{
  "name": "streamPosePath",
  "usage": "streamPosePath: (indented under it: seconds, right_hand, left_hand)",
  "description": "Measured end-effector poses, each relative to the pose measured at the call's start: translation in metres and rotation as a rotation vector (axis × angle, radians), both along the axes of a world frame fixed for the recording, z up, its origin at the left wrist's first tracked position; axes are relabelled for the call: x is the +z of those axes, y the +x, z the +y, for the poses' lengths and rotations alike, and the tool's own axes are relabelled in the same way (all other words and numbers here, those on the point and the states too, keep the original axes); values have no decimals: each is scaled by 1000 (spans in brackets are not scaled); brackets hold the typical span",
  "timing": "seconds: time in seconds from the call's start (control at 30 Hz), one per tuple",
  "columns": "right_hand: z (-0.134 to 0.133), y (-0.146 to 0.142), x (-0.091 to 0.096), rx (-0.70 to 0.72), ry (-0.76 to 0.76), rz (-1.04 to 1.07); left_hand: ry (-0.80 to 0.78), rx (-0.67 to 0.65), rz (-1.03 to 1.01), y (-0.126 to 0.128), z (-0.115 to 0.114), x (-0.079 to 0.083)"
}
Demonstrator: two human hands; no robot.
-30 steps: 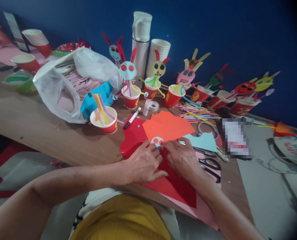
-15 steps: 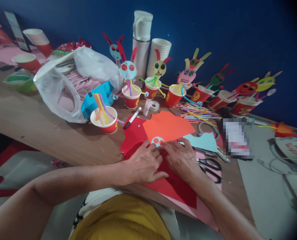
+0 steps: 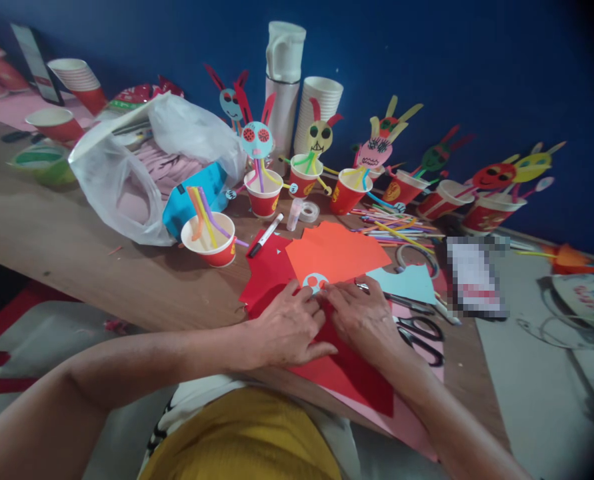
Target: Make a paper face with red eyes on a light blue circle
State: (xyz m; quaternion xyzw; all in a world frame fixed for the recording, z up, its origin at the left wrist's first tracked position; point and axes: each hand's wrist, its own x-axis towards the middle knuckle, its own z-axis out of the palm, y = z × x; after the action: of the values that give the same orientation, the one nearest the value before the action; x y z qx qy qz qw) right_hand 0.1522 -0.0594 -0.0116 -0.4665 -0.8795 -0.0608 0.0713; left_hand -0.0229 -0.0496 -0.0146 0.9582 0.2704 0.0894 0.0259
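Observation:
My left hand (image 3: 287, 327) and my right hand (image 3: 364, 317) rest side by side on a red paper sheet (image 3: 349, 373) at the table's near edge. Their fingertips pinch a small light-blue paper face (image 3: 315, 282) with red eye spots, which lies over the edge of an orange paper sheet (image 3: 334, 253). A light-blue paper piece (image 3: 404, 283) lies just right of my right hand. Black scissors (image 3: 421, 333) lie beside my right wrist.
A red paper cup with straws (image 3: 211, 239) and a black marker (image 3: 265, 235) stand left of the papers. A row of red cups with paper faces (image 3: 347, 187) lines the blue wall. A white plastic bag (image 3: 127, 167), stacked cups (image 3: 319, 107), tape roll (image 3: 307, 212) and loose straws (image 3: 401, 230) are farther back.

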Motion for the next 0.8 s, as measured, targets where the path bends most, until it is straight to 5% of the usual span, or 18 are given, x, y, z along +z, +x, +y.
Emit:
streamPosePath:
  seconds: [0.8]
  right_hand:
    - [2, 4, -5, -44, 10, 120]
  left_hand:
    - [-3, -5, -7, -1, 2, 1]
